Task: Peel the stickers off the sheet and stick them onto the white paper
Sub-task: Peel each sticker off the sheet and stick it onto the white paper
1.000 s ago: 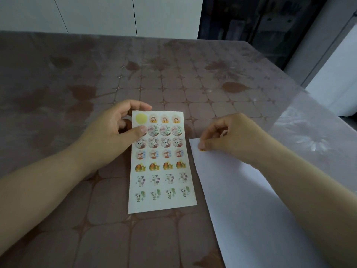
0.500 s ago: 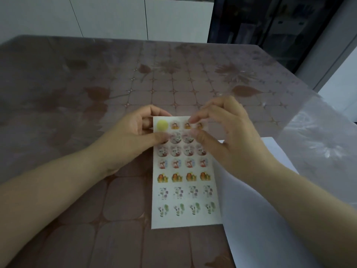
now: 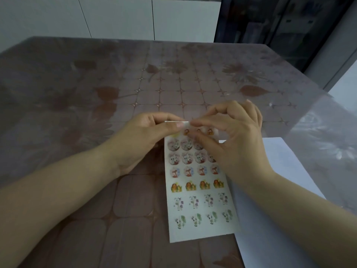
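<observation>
Since a half-second ago the left hand [image 3: 143, 138] has curled the top edge of the sticker sheet [image 3: 201, 192] up off the table [image 3: 116, 84], and the right hand [image 3: 237, 140] has drawn in tighter over the top row.

The sheet lies lengthwise in front of the person, most of its little pictures in their rows. The left hand pinches the top-left corner between thumb and curled fingers. The right hand's forefinger and thumb come together at a top-row sticker [image 3: 186, 131] by the bent edge. It is too blurred to tell whether they have any of it lifted. The white paper [image 3: 286, 171] lies just to the right, partly under the right forearm, and I cannot say whether its edge touches the sheet or slips beneath it.

What could go wrong, to my eye:
- A fold that sharp might crease or tear the sticker rather than raise its rim.
- A nail could catch the backing instead of the sticker.
- Once free, a sticker that small may curl and cling to a fingertip.
- The sheet is pinned at one corner only, so a tug could drag it.
- The forearm could nudge the paper askew
</observation>
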